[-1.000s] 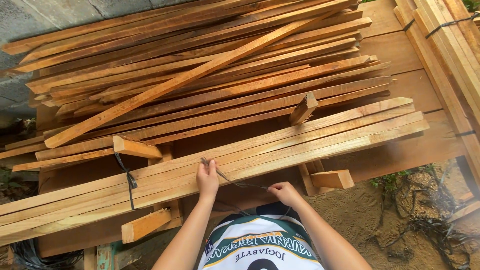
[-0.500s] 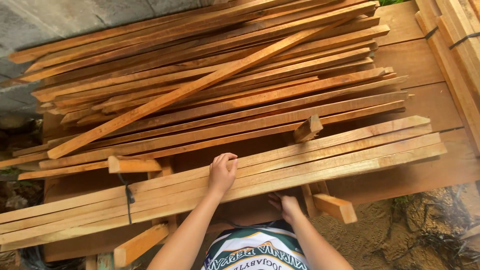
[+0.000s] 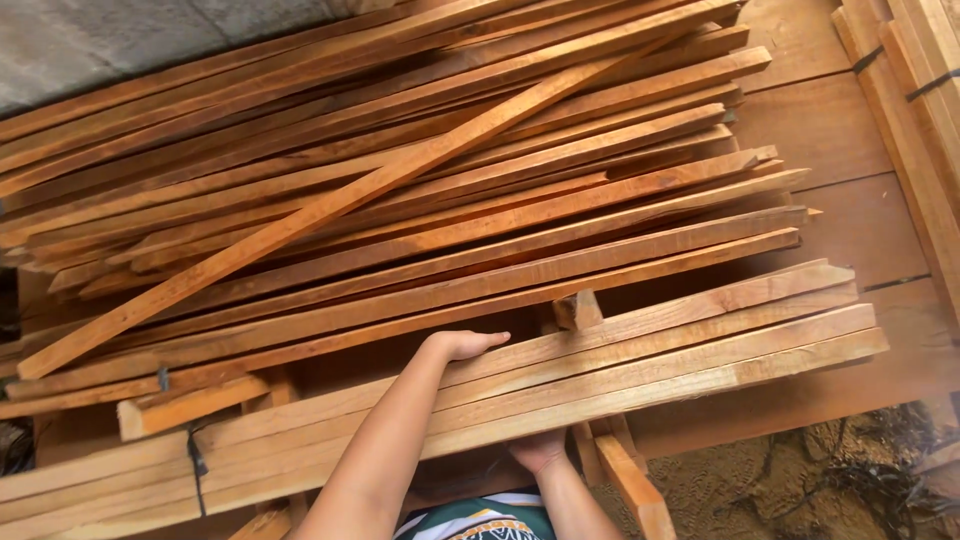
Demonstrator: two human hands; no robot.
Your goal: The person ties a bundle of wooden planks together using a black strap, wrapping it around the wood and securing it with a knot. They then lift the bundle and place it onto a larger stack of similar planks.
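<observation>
My right hand is nearest to me, tucked under the near edge of the strapped bundle of pale battens; fingers seem curled up against its underside, though the wood hides most of them, so I can't say how tight the hold is. My left hand lies on top of the same bundle, palm down, fingers together and flat, reaching over its far edge. So the bundle sits between my two hands, one above and one below, lying across the wooden surface and jutting off toward my right.

Progress, as I judge it: the bundle is gathered and tied. A dark strap wraps it well off to the left of my left hand. It looks gripped but not lifted clear, since it appears to rest on the cross pieces beneath it. A short block stands just right of my left hand, touching the bundle's far edge. A loose offcut lies further left, and another batten slants down beside my right hand.

Beyond my left hand, the big loose pile of reddish battens is unbundled, with one long batten lying diagonally across it. That pile looks like the bulk of what's left. Far right, more strapped timber.
</observation>
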